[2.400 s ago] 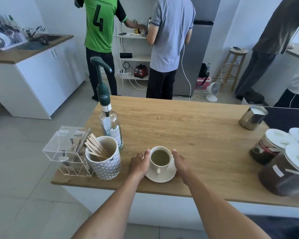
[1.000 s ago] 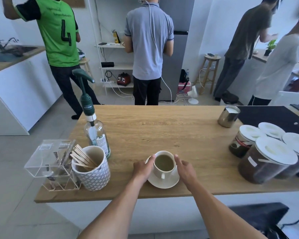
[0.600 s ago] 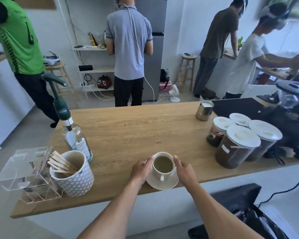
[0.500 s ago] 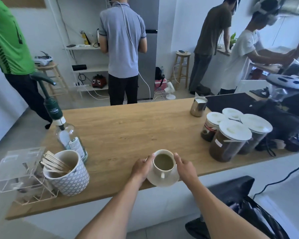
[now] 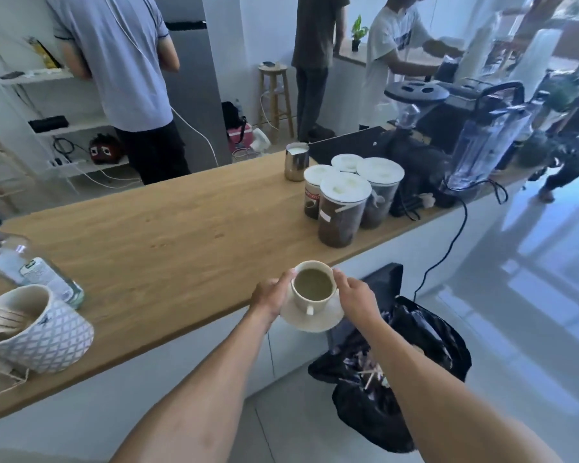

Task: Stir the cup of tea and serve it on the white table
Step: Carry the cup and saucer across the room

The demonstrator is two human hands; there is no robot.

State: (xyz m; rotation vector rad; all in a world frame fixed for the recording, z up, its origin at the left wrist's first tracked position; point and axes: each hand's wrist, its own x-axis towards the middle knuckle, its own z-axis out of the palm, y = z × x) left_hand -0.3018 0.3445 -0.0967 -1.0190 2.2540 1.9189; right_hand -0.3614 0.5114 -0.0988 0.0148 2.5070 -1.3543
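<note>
Tea, pale green-brown, fills a white ceramic cup (image 5: 313,289) that stands upright on a round white saucer (image 5: 311,324), its small handle turned toward the camera. Cup and saucer sit at the near edge of the long wooden surface (image 5: 181,235), toward its right end, with most of the saucer jutting past that edge; whether the saucer touches the wood cannot be told. The left hand (image 5: 269,295) grips the saucer's left side, fingers curled under it and thumb up against the cup's rim. The right hand (image 5: 356,297) grips the right side the same way, thumb at the rim.

A crumpled black plastic bag (image 5: 411,335) sits on the floor below the saucer. At the near left corner of the surface stands a white mug with a grey diamond pattern (image 5: 44,332) holding wooden stir sticks (image 5: 0,320), and just behind it a clear glass bottle (image 5: 30,269). Toward the far right, four white-lidded jars of dark grounds (image 5: 343,208) cluster together, with a steel milk jug (image 5: 296,161) just behind them at the far edge. Beyond the surface, several people stand with their backs turned.
</note>
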